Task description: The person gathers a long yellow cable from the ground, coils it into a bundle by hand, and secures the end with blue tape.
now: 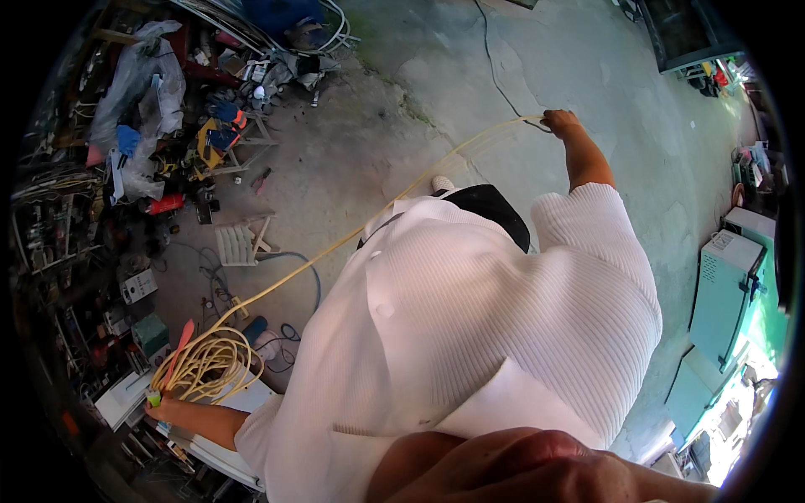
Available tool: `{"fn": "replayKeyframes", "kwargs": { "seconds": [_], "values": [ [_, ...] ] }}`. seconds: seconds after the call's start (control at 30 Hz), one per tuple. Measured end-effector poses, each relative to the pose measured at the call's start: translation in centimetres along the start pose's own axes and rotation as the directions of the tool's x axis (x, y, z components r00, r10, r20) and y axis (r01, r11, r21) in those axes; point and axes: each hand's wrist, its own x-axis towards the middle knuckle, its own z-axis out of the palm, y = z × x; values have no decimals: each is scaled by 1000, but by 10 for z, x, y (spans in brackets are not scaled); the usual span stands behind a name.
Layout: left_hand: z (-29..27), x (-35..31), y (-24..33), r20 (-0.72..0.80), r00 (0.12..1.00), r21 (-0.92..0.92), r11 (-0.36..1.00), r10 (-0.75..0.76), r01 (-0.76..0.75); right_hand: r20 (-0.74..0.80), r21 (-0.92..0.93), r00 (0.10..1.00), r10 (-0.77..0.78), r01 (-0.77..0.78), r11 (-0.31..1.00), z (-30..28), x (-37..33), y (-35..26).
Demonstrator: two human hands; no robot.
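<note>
The left hand point(162, 408), at about eight o'clock in the view, is closed around a bundle of coiled yellow cord point(210, 365), the loops hanging just above the fist. From the coil a single strand point(335, 245) runs diagonally up toward one o'clock, crossing in front of the white ribbed shirt point(486, 335), and ends in the right hand point(560, 121), whose fingers curl shut around it with the arm stretched far out.

Open room lies mostly from twelve to three o'clock: a wide stretch of bare concrete floor point(587, 67), crossed only by a thin dark cable point(495, 75) that ends near the right hand. The strand hangs over free floor between the two hands.

The nine-to-eleven o'clock side is crowded. A white plastic crate point(239, 241) and a small wooden stool point(243, 142) stand near the strand's path, with grey plastic sheeting point(138, 84), tools and boxes heaped behind them. A white panel point(222, 453) sits directly under the left forearm. At three to four o'clock, light green metal cabinets point(725, 293) line the edge, well apart from either hand.
</note>
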Motion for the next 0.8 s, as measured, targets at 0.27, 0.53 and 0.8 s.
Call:
{"fn": "replayKeyframes", "kwargs": {
  "seconds": [0.27,0.53,0.8],
  "values": [
    [-68,-19,-195,416,665,606,734,-620,305,-124,281,964,-234,260,924,-12,-44,-106],
    [-76,-179,-349,525,9,582,367,-851,726,295,-135,855,-427,480,867,-45,-119,-181],
    [-15,-382,-382,543,-368,804,339,-755,488,295,184,725,-622,596,782,-123,-171,-282]
  ]
}}
